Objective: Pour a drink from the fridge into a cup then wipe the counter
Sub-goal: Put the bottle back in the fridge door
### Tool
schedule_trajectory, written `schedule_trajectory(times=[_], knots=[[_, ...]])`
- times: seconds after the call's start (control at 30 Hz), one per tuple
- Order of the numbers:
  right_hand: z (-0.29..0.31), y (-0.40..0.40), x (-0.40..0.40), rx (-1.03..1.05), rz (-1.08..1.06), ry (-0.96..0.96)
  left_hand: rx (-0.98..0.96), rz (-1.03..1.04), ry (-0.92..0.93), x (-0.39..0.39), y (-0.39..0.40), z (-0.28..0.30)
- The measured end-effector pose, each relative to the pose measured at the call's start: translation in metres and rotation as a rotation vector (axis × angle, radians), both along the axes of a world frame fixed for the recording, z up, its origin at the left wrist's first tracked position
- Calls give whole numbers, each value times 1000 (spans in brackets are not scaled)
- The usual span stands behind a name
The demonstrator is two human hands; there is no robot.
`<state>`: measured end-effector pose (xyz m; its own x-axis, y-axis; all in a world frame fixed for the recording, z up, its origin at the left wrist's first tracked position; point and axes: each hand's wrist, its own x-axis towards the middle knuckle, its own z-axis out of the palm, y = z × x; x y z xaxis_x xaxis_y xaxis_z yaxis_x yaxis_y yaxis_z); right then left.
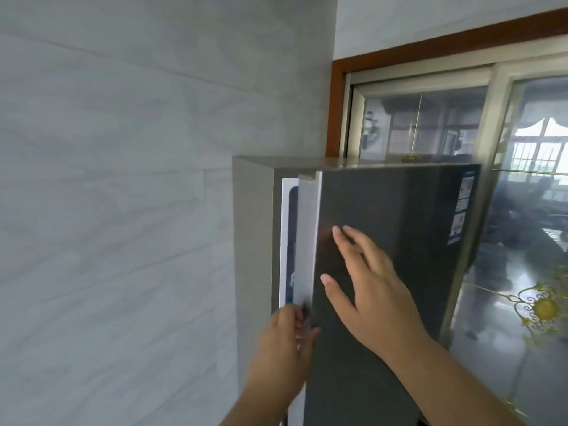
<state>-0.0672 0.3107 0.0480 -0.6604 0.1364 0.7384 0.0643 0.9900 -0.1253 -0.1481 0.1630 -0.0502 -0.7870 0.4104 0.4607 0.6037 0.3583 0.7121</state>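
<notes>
Fridge door [384,241] ajar, interior mostly hidden behind it.

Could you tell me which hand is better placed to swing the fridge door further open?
Probably the left hand: its fingers curl round the fridge door at its opening edge. The right hand only lies flat on the door's front.

Glossy dark metal fridge door [399,241], brown wooden window frame [335,103].
</notes>
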Motion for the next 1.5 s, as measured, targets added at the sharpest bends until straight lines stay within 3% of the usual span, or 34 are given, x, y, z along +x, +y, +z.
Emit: schedule_trajectory(times=[0.13,0.23,0.9,1.17,1.27,1.37,1.5], knots=[[0,11,-20,86,-37,-247,-25,96,-22,-51,-1,2],[-4,12,-39,109,-36,-306,-50,100,-38,-80,-2,7],[-14,10,-44,-25,-10,-313,14,107,-43,-89,2,-2],[-5,5,-47,-40,-63,-287,177,-10,118,-90,5,37],[-7,-3,-50,-70,-102,-281,224,-101,74,-94,7,49],[-13,-14,-54,-145,-158,-281,274,-218,51,-103,5,45],[-18,-29,-60,-207,-228,-243,241,-296,207,-118,-1,31]])
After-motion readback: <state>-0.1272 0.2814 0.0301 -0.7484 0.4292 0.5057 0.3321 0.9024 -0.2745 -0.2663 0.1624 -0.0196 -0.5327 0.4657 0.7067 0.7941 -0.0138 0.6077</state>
